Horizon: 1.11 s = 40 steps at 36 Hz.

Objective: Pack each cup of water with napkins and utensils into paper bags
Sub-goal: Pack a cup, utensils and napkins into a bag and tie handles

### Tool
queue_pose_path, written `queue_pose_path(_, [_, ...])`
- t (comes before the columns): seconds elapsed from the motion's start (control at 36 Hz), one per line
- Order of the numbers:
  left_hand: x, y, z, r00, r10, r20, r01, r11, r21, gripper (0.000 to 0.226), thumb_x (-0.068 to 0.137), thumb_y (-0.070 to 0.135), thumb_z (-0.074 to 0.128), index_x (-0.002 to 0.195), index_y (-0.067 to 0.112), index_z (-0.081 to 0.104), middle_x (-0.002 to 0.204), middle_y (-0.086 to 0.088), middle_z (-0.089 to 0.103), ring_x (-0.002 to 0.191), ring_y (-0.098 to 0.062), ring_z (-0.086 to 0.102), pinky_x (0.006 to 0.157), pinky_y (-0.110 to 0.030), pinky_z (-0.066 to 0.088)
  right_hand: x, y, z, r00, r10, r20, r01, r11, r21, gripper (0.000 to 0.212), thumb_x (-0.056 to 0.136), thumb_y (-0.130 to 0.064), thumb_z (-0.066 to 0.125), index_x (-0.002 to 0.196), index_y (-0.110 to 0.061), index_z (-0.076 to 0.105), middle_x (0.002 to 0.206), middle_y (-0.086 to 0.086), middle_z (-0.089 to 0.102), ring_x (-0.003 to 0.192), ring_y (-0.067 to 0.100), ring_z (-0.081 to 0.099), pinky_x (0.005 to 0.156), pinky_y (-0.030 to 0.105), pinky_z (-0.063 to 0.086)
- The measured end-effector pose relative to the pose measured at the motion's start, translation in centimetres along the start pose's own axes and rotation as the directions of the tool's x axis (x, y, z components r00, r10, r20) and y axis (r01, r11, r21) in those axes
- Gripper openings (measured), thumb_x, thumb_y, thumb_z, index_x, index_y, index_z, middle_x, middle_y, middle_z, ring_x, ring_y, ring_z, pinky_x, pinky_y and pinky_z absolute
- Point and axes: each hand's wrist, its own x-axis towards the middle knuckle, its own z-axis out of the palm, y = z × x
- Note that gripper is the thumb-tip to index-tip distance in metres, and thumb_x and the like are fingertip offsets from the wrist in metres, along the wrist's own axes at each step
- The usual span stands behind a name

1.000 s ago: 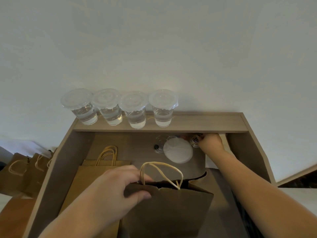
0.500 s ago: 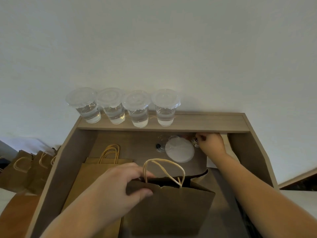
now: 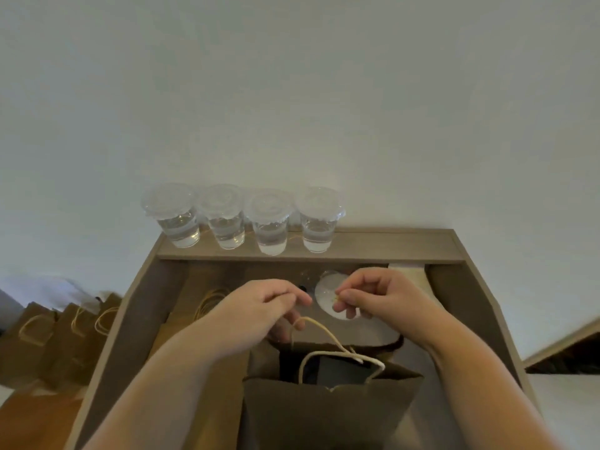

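Paper bag (image 3: 328, 414) just beneath the fingers (image 3: 349, 298)

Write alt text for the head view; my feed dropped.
Over an open paper bag, the left hand holds its rope handle while the right hand pinches a small item that cannot be identified. Four lidded cups of water stand in a row on the wooden shelf behind, and flat paper bags lie to the left.
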Motion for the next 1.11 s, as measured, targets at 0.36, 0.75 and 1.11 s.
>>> queue_pose_path(0.36, [1.9,-0.7,1.4,0.979,0.202,-0.036,-0.203,0.978,-0.053,0.007,0.095,0.032,0.077,0.098,0.035,0.083,0.087,0.008,0.082,0.084,-0.009,0.077,0.084,-0.030,0.063,-1.7,-1.5,2.5,0.996,-0.031,-0.086,0.012,0.976,-0.219,0.016,0.089,-0.049,0.077,0.105,-0.051,0.081,0.097,-0.016,0.081,0.094,0.006,0.074,0.091,0.040,0.060])
queue_pose_path(0.75, [0.9,-0.4,1.8,0.935,0.335,-0.120,-0.342,0.939,-0.045,0.013,0.093,0.031,0.080,0.096,0.044,0.083,0.081,0.011,0.078,0.071,0.001,0.066,0.068,-0.013,0.052,-3.2,-3.3,2.4,0.987,0.100,-0.127,-0.096,0.995,0.031,0.008,0.091,-0.036,0.082,0.097,-0.031,0.084,0.095,-0.003,0.083,0.095,0.008,0.078,0.083,0.029,0.051])
queue_pose_path(1.11, [-4.9,1.0,-0.3,0.957,0.052,0.284,-0.197,0.836,0.512,0.092,0.064,0.093,0.069,0.142,0.071,0.024,0.132,0.049,0.034,0.128,0.016,0.033,0.112,-0.022,0.030,-4.1,-4.1,2.6,0.989,0.096,-0.114,-0.137,0.886,-0.442,0.012,0.094,-0.031,0.078,0.084,-0.036,0.075,0.081,-0.022,0.076,0.078,-0.004,0.072,0.072,0.018,0.054])
